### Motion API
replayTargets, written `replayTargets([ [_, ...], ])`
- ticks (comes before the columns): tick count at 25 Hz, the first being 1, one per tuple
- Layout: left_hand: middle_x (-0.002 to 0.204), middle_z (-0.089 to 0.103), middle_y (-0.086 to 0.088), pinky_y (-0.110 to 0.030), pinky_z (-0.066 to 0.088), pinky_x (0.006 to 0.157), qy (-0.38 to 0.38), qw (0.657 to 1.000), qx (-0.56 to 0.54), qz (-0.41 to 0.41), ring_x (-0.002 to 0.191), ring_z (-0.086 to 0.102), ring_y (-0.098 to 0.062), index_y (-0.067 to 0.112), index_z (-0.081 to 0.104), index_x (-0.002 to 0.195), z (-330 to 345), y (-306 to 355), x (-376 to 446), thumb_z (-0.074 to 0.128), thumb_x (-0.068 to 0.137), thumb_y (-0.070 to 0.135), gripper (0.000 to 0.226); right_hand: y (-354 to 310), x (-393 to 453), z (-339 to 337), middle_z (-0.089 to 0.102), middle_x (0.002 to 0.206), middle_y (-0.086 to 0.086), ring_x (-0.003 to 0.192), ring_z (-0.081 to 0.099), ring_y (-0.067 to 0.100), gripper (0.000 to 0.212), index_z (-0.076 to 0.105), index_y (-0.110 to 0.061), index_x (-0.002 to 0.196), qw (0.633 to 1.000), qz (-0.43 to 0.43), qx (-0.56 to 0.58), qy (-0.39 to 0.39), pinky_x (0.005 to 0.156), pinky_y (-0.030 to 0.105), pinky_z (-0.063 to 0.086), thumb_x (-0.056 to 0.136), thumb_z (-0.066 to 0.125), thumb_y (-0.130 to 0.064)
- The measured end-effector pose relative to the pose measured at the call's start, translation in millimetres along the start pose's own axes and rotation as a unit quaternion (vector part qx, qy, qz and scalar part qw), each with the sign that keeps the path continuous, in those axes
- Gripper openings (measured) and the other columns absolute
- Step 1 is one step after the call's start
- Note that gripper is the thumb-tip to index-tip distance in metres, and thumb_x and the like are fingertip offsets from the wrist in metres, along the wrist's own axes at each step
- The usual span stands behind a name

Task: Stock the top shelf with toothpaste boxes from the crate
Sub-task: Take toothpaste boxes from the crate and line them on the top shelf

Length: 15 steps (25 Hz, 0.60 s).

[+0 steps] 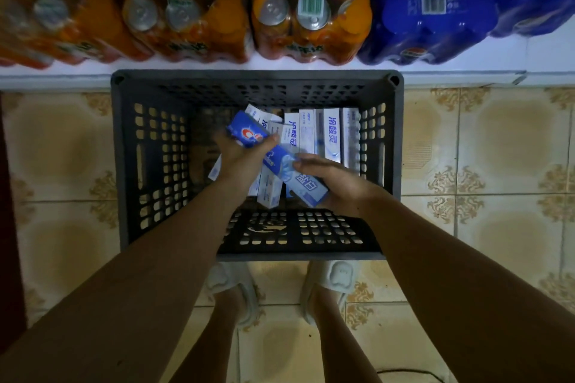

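- Holding one blue toothpaste box (277, 158) over the crate (149, 165) with both hands, I have it slanted, its far end up by my left hand and its near end down by my right.
- My left hand (239, 158) grips the far half, thumb curled over the printed face; my right hand (333, 182) cups the near end, fingers wrapped round its edge. Both grasps look firm, neither hand is slack.
- Just under and beyond my grip, more white toothpaste boxes (329, 137) stand on end in a row against the crate's right wall, and a few lie tilted and loose below my left wrist.
- As I judge it, the job is well short of done: this box is only lifted, not shelved, and a good number remain in the crate. The top shelf itself is out of sight, so I cannot tell what is already stocked there.
- Both forearms reach forward and down from the near corners, converging over the crate's middle, wrists bent slightly inward.
- Past the crate's far rim, a low white ledge (466, 78) carries shrink-wrapped orange can packs (311, 9) and, further right of my hands, blue cola packs (435, 6).
- Nearer than my grip, my feet in pale slippers (336, 277) stand on the patterned floor tiles (497, 149).
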<state>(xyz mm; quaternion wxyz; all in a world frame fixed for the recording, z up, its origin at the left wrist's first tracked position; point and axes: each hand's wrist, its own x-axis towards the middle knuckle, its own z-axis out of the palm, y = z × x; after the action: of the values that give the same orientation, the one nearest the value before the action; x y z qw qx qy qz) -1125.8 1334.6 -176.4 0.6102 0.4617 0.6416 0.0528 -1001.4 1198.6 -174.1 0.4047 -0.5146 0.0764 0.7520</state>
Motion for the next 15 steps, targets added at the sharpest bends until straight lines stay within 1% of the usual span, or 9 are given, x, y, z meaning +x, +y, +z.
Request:
replayTargets([
  [1,0.146,0.042,-0.008,-0.030,0.043,0.097,0.015,0.984,0.148,0.096,0.121,0.048,-0.013,0.021,0.029,0.146,-14.5,0.6,6.0,0.082,0.073,0.039,0.092,-1.9,4.1,1.2,0.066,0.114,0.007,0.101,0.067,0.022,0.036,0.056,-0.025,0.128,0.999,0.006,-0.042,0.002,0.080,0.034,0.058,0.092,0.062,-0.024],
  [2,0.149,0.037,-0.005,-0.036,0.036,0.105,-0.020,0.928,0.316,0.197,0.130,0.040,-0.017,0.028,0.026,0.149,-28.8,1.5,9.4,0.082,0.067,0.053,0.102,-3.1,7.5,3.8,0.064,0.119,0.008,0.107,0.063,0.024,0.040,0.056,-0.026,0.130,0.996,0.021,-0.090,0.002,0.088,0.037,0.056,0.091,0.065,-0.023],
  [3,0.149,0.039,-0.002,-0.042,0.031,0.110,-0.104,0.840,0.461,0.265,0.134,0.037,-0.019,0.033,0.029,0.148,-40.9,2.9,10.3,0.077,0.062,0.066,0.104,-3.7,11.2,9.1,0.064,0.121,0.008,0.111,0.061,0.025,0.044,0.057,-0.025,0.131,0.989,0.041,-0.141,0.003,0.094,0.039,0.053,0.088,0.068,-0.023],
  [5,0.137,0.053,0.008,-0.041,0.030,0.108,-0.272,0.666,0.630,0.292,0.128,0.045,-0.017,0.037,0.041,0.141,-56.1,0.0,8.9,0.069,0.061,0.075,0.093,-0.1,22.1,20.5,0.065,0.121,0.008,0.112,0.061,0.025,0.047,0.060,-0.023,0.130,0.974,0.075,-0.213,-0.008,0.098,0.038,0.052,0.085,0.073,-0.023],
  [6,0.128,0.059,0.011,-0.035,0.035,0.099,-0.312,0.632,0.652,0.280,0.121,0.051,-0.015,0.037,0.047,0.134,-60.0,-4.5,8.5,0.071,0.064,0.071,0.082,3.9,27.2,26.6,0.067,0.120,0.009,0.112,0.062,0.025,0.044,0.063,-0.021,0.128,0.974,0.083,-0.212,-0.015,0.095,0.037,0.053,0.085,0.073,-0.024],
  [9,0.115,0.063,0.007,-0.031,0.045,0.077,-0.274,0.668,0.638,0.268,0.108,0.059,-0.018,0.031,0.053,0.119,-69.6,-21.3,15.8,0.072,0.077,0.047,0.048,19.5,41.5,36.7,0.067,0.114,0.012,0.102,0.065,0.026,0.033,0.065,-0.011,0.117,0.995,0.074,-0.035,0.061,0.079,0.034,0.058,0.092,0.064,-0.033],
  [11,0.115,0.063,0.004,-0.031,0.046,0.074,-0.220,0.689,0.643,0.252,0.105,0.060,-0.020,0.030,0.051,0.119,-77.4,-36.3,24.4,0.071,0.079,0.045,0.047,30.3,59.2,31.2,0.068,0.110,0.015,0.093,0.068,0.028,0.026,0.064,-0.008,0.104,0.974,0.007,0.037,0.224,0.071,0.035,0.060,0.098,0.055,-0.031],
  [13,0.111,0.063,0.002,-0.032,0.047,0.073,-0.167,0.722,0.632,0.225,0.100,0.063,-0.023,0.026,0.050,0.116,-84.0,-56.5,37.5,0.070,0.080,0.044,0.045,37.5,86.2,22.7,0.068,0.101,0.015,0.082,0.068,0.026,0.018,0.060,-0.011,0.094,0.934,-0.049,-0.017,0.355,0.068,0.036,0.060,0.097,0.058,-0.028],
  [15,0.106,0.064,-0.006,-0.036,0.050,0.077,-0.090,0.778,0.596,0.180,0.098,0.065,-0.031,0.020,0.050,0.119,-86.6,-76.2,47.5,0.069,0.082,0.039,0.045,38.8,114.9,25.8,0.068,0.098,0.009,0.079,0.067,0.021,0.034,0.060,-0.009,0.101,0.925,-0.068,-0.084,0.364,0.071,0.042,0.061,0.084,0.071,-0.036],
])
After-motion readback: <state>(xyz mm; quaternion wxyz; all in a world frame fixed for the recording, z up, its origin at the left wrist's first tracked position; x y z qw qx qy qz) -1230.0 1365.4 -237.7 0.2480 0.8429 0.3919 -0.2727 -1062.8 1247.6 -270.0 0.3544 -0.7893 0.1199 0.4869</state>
